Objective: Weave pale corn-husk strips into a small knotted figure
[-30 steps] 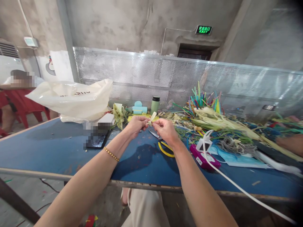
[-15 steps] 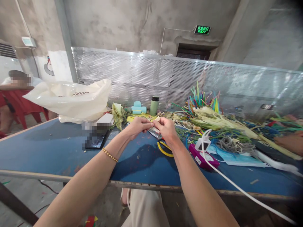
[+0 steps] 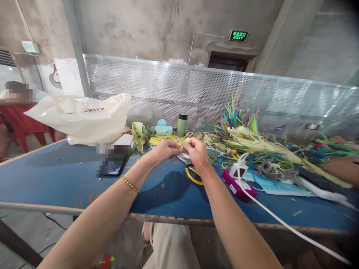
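Above the blue table [image 3: 168, 201], my left hand [image 3: 166, 150] and my right hand [image 3: 196, 150] meet with fingertips close together. A small pale piece [image 3: 187, 140] shows at the top of my right thumb and forefinger, which are closed on it. My left hand is pinched too, but whatever is between its fingers is mostly hidden. Just below lies a tool with yellow looped handles [image 3: 193, 177], partly covered by my right hand and wrist. Behind my hands is a yellow sheet [image 3: 155, 141] with dried plant scraps around it.
To the left stand a large white plastic bag [image 3: 81, 119] and a dark phone [image 3: 114, 166]. A green bottle [image 3: 182, 125] stands behind. At right are a purple power strip [image 3: 238, 186], a white cable [image 3: 269, 209], corn husks [image 3: 249, 140], tangled cords and another person's hand [image 3: 340, 168].
My fingertips have drawn slightly apart, and the pale piece stays with my right hand. The camera view has shifted a little. The things on the table have not visibly moved.
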Motion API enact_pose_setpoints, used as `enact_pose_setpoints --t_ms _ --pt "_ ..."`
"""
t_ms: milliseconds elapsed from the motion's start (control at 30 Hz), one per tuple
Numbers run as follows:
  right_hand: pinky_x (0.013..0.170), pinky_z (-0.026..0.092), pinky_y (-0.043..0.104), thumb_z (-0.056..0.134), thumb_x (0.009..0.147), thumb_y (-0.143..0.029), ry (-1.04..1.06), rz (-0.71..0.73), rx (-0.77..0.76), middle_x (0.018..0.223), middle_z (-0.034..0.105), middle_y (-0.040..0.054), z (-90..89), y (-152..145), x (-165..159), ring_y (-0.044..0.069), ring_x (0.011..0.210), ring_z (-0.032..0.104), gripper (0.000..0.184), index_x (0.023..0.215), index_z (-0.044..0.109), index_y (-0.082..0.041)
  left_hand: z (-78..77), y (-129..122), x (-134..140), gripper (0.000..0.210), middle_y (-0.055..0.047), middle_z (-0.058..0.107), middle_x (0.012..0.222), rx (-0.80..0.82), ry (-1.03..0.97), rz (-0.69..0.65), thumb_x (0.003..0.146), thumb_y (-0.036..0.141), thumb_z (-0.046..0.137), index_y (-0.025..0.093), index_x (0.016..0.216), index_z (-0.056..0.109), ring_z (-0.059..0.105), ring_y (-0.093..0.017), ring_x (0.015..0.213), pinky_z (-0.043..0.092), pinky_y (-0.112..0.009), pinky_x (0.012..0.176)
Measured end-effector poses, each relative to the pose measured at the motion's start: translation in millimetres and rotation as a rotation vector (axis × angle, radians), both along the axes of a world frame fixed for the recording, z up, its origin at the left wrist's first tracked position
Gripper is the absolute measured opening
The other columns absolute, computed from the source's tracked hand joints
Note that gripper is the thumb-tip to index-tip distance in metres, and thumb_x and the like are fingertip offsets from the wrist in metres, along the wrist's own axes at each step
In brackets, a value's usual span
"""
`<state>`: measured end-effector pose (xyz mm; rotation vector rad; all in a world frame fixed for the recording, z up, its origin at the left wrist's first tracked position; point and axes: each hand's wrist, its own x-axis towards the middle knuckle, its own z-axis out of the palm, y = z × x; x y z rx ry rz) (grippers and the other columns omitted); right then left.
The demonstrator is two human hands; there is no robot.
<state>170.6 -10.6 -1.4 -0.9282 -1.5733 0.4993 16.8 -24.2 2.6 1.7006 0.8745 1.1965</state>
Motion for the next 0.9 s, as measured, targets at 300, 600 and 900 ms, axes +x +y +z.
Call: enact_pose_setpoints --t_ms 300,600,900 --pt "0.041 0.039 0.021 0.069 0.071 -0.038 0.237 0.117 -0.19 0.058 0.06 -0.0007 8.3 -10 -6 0.01 0.046 0.052 0.025 0.065 0.056 -0.018 6.9 0 -3 0.017 -0.001 0.062 0.061 -0.154 -0.29 0.012 0.07 0.012 0.07 0.009 0.087 0.066 0.051 -0.008 0.049 0.036 -0.022 0.051" --pt "0.043 0.046 0.022 0.076 0.062 -0.035 0.372 0.215 -0.309 0.066 0.07 0.0049 11.7 -15 -7 0.012 0.048 0.06 0.023 0.07 0.065 -0.016 7.5 2 -6 0.021 -0.003 0.066 0.065 -0.273 -0.451 -0.081 0.064 0.016 0.081 0.007 0.079 0.07 0.054 -0.007 0.049 0.041 -0.022 0.054" --pt "0.052 0.042 0.026 0.068 0.073 -0.043 0.056 -0.011 -0.077 0.061 0.066 0.0026 9.7 -7 -1 0.014 0.055 0.055 0.027 0.068 0.066 -0.017 4.9 -2 -5 0.025 -0.006 0.07 0.066 -0.202 -0.171 -0.032 0.073 0.029 0.076 0.013 0.088 0.064 0.067 -0.017 0.057 0.046 -0.024 0.052"
